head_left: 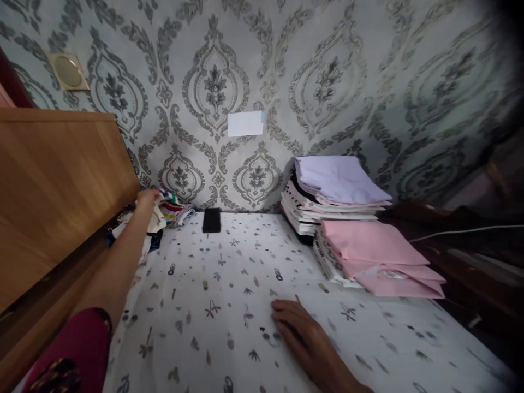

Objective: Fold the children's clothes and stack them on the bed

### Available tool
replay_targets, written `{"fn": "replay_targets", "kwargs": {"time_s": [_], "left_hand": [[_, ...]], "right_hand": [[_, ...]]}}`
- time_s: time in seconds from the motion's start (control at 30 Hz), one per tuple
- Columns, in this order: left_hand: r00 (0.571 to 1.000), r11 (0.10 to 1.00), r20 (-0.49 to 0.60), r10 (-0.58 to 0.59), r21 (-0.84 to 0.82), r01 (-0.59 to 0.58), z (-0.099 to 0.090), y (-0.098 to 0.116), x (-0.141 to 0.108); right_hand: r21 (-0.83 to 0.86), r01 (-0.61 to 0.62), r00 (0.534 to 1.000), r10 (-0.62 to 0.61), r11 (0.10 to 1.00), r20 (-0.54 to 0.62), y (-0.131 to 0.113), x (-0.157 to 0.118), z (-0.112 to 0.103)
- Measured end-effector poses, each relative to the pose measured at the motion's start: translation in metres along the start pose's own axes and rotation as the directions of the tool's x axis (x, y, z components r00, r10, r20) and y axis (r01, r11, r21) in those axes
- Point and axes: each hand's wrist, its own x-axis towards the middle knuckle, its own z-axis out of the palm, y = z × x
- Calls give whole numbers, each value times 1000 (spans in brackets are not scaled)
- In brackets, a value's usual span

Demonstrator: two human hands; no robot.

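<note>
My left hand (148, 197) reaches to the far left of the bed, at a loose pile of clothes (178, 214). Its fingers are closed on a piece of clothing with blue, white and green (167, 195) at the top of that pile; part of the grip is hidden. Cream fabric (157, 220) hangs just beneath the hand. My right hand (305, 338) rests on the patterned white sheet (233, 273) near the front, fingers stretched out and holding nothing.
Two folded stacks stand at the right: one topped by a lilac cloth (339, 177), the nearer by pink cloth (376, 245). A black phone-like slab (212, 220) lies by the wallpapered wall (270, 65). A wooden panel (61, 185) borders the left side.
</note>
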Motion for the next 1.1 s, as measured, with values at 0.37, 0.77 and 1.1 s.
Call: {"fn": "replay_targets", "kwargs": {"time_s": [0.37, 0.77, 1.1], "left_hand": [[993, 812, -62, 101, -571, -118, -83, 130, -63], [672, 873, 683, 286, -475, 111, -67, 185, -249], [536, 952, 791, 296, -197, -235, -62, 85, -297]], "right_hand": [[55, -82, 996, 80, 995, 28, -1, 2, -2], [342, -43, 991, 83, 939, -104, -144, 51, 9], [164, -350, 905, 378, 922, -194, -110, -32, -30]]}}
